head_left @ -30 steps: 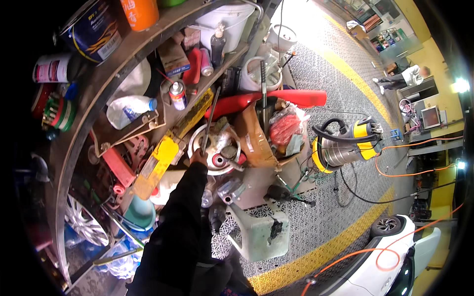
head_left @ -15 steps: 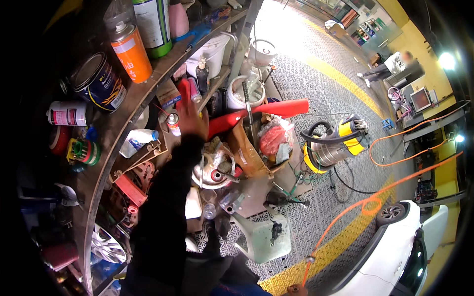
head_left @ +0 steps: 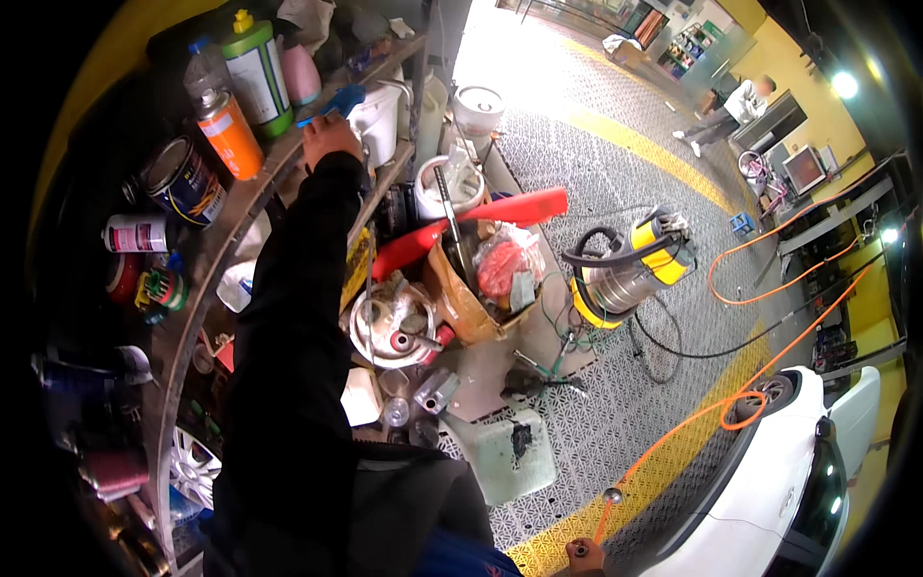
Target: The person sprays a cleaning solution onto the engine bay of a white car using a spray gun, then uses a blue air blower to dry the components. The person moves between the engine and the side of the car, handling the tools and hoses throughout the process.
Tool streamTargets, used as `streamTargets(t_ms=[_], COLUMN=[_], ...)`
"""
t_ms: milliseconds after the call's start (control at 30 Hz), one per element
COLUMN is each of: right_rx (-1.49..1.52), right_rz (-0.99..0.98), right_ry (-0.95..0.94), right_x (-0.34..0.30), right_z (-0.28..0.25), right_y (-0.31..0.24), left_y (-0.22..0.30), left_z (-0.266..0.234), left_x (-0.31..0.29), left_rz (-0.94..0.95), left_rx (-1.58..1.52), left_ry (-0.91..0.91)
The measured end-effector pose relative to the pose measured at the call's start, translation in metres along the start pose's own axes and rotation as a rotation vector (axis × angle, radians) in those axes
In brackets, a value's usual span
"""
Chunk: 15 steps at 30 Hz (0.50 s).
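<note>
Left hand [head_left: 332, 139] is stretched out to the front edge of the upper shelf [head_left: 199, 298], fingers right up at a blue plastic thing [head_left: 343, 99] that sits on that edge. The fingers are bent and close together, but I honestly can't tell if they've got a grip on it or are just against it. Right hand [head_left: 588, 560] is way down at the bottom of the view, curled around the orange hose [head_left: 604, 521], with a dark round fitting poking out of the fist and a round metal piece [head_left: 613, 495] just up the line. Near the left hand on the shelf there's an orange spray can [head_left: 231, 142], a green bottle [head_left: 258, 82] with a yellow cap and a pink bottle [head_left: 301, 75], plus a white bucket [head_left: 377, 120] just right of the hand, below the upper shelf. Further out, a long red piece [head_left: 519, 207] lies behind a cardboard box [head_left: 461, 298] full of junk, then a yellow and silver vacuum [head_left: 625, 274], and a white car [head_left: 740, 510] lower right.
</note>
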State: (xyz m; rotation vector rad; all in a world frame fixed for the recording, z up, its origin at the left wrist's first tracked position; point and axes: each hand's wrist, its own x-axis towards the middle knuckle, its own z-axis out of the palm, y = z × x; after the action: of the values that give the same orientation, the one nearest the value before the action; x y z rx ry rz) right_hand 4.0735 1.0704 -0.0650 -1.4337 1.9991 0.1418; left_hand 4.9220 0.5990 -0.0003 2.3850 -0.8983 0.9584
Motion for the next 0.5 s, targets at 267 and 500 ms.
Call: streamTargets(t_ms=[267, 500], right_rx=[0.187, 0.555], right_rz=[-0.02, -0.169], right_ry=[0.271, 0.361], right_x=[-0.018, 0.037], right_z=[-0.031, -0.082], right_y=[0.085, 0.281], left_y=[0.077, 0.266], left_z=[-0.211, -0.389], left_x=[-0.293, -0.634], left_rz=[-0.351, -0.471], left_rx=[-0.804, -1.637], left_ry=[-0.196, -1.183])
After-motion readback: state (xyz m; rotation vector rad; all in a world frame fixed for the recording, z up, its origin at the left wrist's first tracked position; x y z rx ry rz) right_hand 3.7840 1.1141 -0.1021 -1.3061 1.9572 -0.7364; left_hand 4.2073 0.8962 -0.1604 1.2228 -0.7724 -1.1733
